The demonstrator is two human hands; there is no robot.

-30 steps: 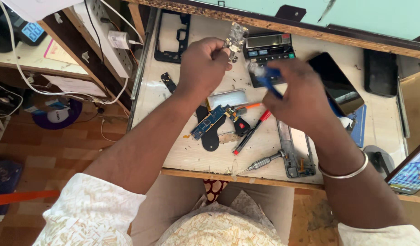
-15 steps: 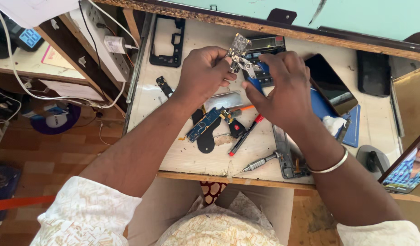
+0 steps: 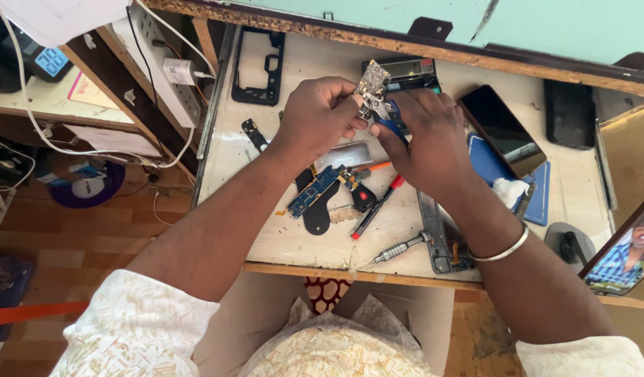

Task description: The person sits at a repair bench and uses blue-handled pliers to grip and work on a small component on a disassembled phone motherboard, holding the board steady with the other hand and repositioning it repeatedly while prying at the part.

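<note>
Fingers of left hand [image 3: 320, 115] pinched on small metal board [image 3: 372, 82], right hand [image 3: 427, 136] closed on blue-handled tool [image 3: 390, 124] above workbench [image 3: 294, 237]; probably prying, needing steady tip placement.

A black phone frame [image 3: 258, 66] lies at the far left of the worktop [image 3: 280, 237], beside a white power strip [image 3: 163, 66] with a plugged-in charger [image 3: 179, 72]. Nearer the front edge rest a blue circuit board [image 3: 313, 190], a red-and-black screwdriver [image 3: 378, 207] and a silver screwdriver [image 3: 400, 249]. A dark phone [image 3: 502, 130] leans over a blue mat [image 3: 542, 190] on the right. A small screen [image 3: 626, 253] stands at the right edge, and a blue-lit display [image 3: 52, 61] sits far left.
</note>
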